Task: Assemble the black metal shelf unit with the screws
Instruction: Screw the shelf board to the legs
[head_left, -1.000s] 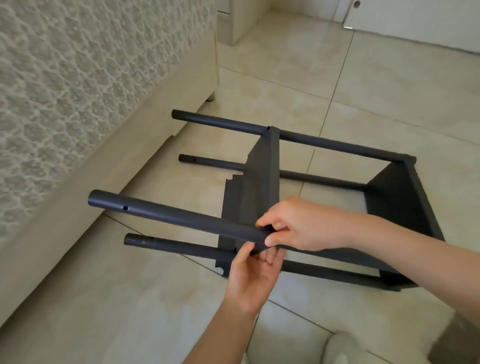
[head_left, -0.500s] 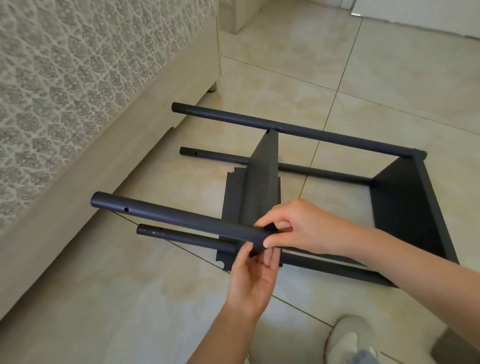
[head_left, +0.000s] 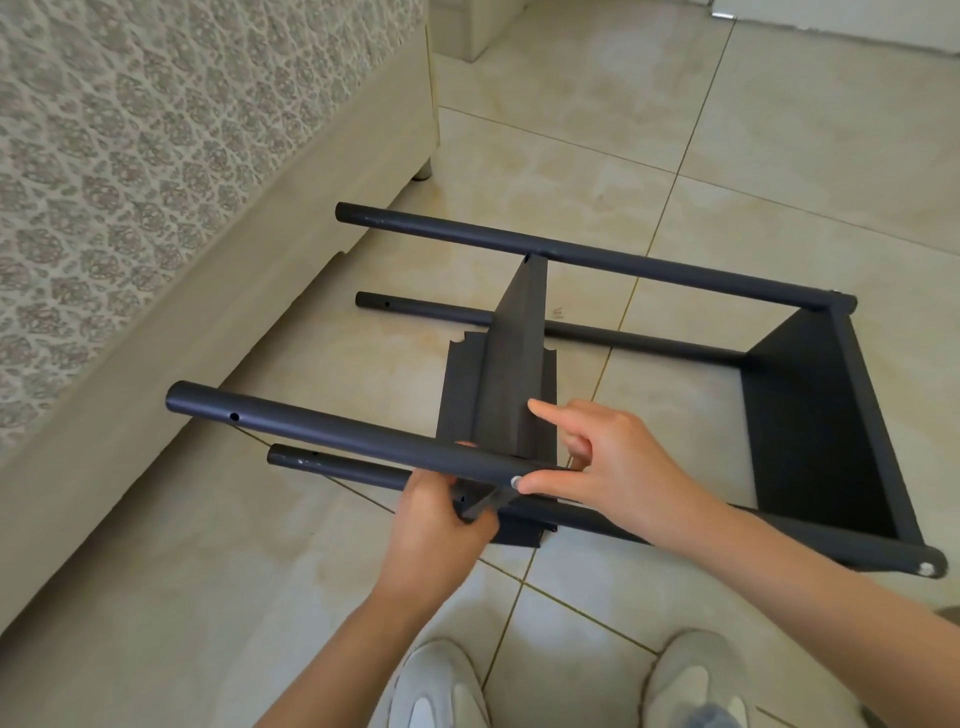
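The black metal shelf unit (head_left: 810, 415) lies on its side on the tiled floor, its round posts pointing left. A middle shelf panel (head_left: 511, 374) stands between the posts. The near upper post (head_left: 322, 434) carries a silver screw (head_left: 516, 481) where it meets that panel. My right hand (head_left: 602, 467) rests on this post, thumb tip against the screw, index finger stretched out. My left hand (head_left: 441, 525) reaches from below and grips the panel's corner under the post. Another silver screw head (head_left: 925, 569) shows at the post's right end.
A patterned beige bed or sofa base (head_left: 156, 208) runs along the left, close to the post ends. Two grey-white shoes (head_left: 441, 686) stand at the bottom edge. Beige floor tiles (head_left: 675, 130) stretch beyond the shelf.
My right hand has opened from a pinch on the post and now presses the thumb on the exposed screw. The left hand has shifted up to the panel corner. The view tilted down.
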